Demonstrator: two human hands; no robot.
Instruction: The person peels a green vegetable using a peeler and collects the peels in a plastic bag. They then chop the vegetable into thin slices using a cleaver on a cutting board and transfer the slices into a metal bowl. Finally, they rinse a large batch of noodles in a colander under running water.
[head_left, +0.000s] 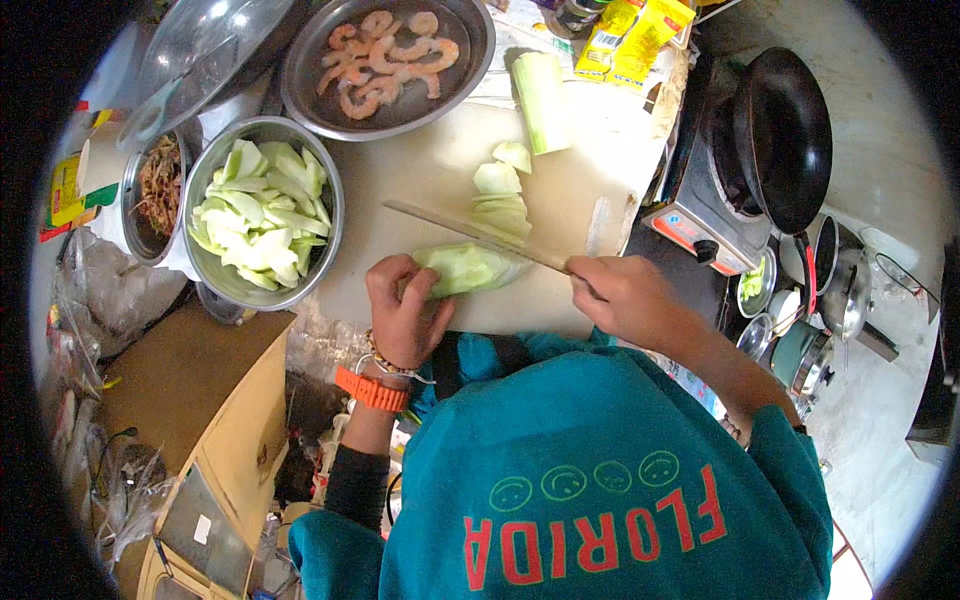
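Note:
On a pale cutting board (375, 225) lies a peeled light-green gourd piece (466, 268), its left end held by my left hand (409, 307). My right hand (630, 296) grips the handle of a kitchen knife (465, 234). The blade extends leftward, tilted across the far side of the gourd piece; whether its edge touches the gourd cannot be made out. Just beyond the blade, cut gourd slices (501, 206) overlap in a short row. Farther back lies a longer gourd piece (541, 105).
A metal bowl (335, 187) of gourd slices stands left of the board. Behind it, a metal pan (484, 45) holds shrimp. A glass lid (202, 60) leans at the far left. To the right, a black wok (787, 142) sits on a gas stove (705, 217).

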